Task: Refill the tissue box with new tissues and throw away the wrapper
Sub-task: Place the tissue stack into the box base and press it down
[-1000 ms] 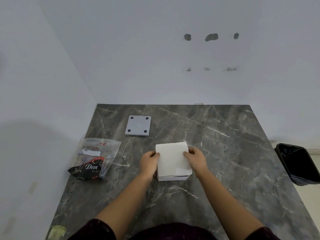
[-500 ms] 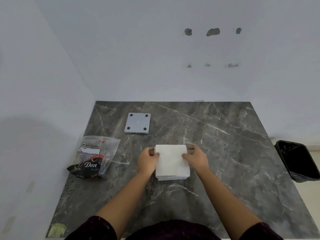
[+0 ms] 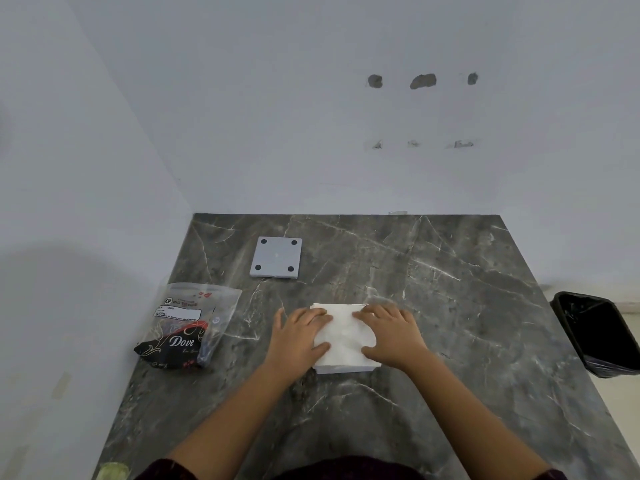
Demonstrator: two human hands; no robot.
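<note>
A square stack of white tissues (image 3: 346, 337) lies in the middle of the dark marble table (image 3: 450, 306). My left hand (image 3: 299, 336) rests flat on the stack's left side and my right hand (image 3: 389, 336) on its right side, fingers spread, palms pressing down. Under the stack's near side a white edge (image 3: 343, 369) shows; I cannot tell whether it is the tissue box. The plastic wrapper (image 3: 187, 327), clear with a black "Dove" print, lies flat at the table's left edge, apart from both hands.
A grey square plate (image 3: 276, 258) with four black dots lies behind the stack to the left. A black lined bin (image 3: 595, 334) stands on the floor beyond the table's right edge. White walls close the table's left and back sides.
Both hands have moved from gripping the stack's left and right sides to lying flat on top of it. The stack looks lower. The wrapper and grey plate have not moved.
</note>
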